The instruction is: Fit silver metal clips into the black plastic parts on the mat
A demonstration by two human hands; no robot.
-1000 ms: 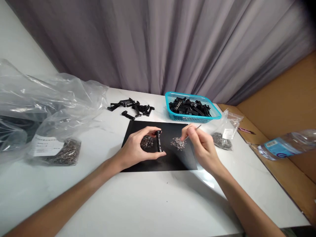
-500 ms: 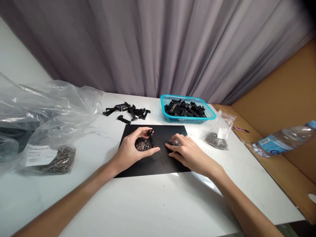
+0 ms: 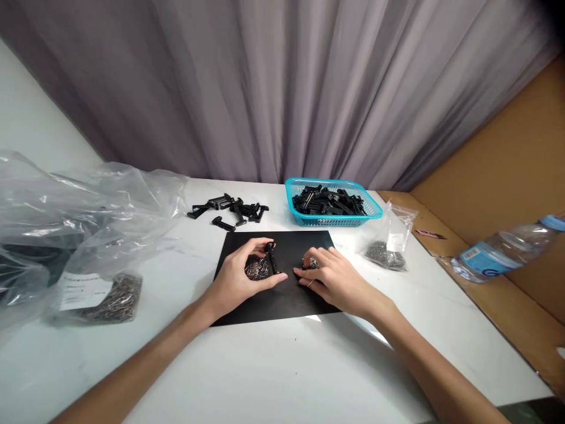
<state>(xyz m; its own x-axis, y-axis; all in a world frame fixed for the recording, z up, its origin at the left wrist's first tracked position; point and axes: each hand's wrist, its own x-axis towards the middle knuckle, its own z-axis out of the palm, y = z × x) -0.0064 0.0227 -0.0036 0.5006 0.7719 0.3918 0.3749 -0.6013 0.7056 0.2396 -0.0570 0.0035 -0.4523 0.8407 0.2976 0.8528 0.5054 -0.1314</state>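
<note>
My left hand (image 3: 245, 274) grips a black plastic bracket-like part (image 3: 271, 258) between its thumb and fingertips, holding it upright above the black mat (image 3: 265, 306). Just behind that part, partly framed by the same hand, lies a pile of small metal pieces (image 3: 256, 269). At the right of the mat, my right hand (image 3: 329, 274) has its fingers curled together beside a second small metal pile (image 3: 312, 264), which they partly cover. A thin, shiny metal piece (image 3: 311, 282) shows at its fingertips; its exact kind is too small to make out.
Loose black plastic parts (image 3: 223, 222) lie behind the mat, left of a blue basket (image 3: 289, 191) full of similar ones. Bags of metal pieces stand left (image 3: 121, 299) and right (image 3: 385, 255). A plastic bottle (image 3: 494, 259) leans by the cardboard (image 3: 507, 147) at right.
The whole view has shifted slightly, so the table sits a little lower in the picture. Both hands keep nearly the same places, the left still holding the black plastic part.
</note>
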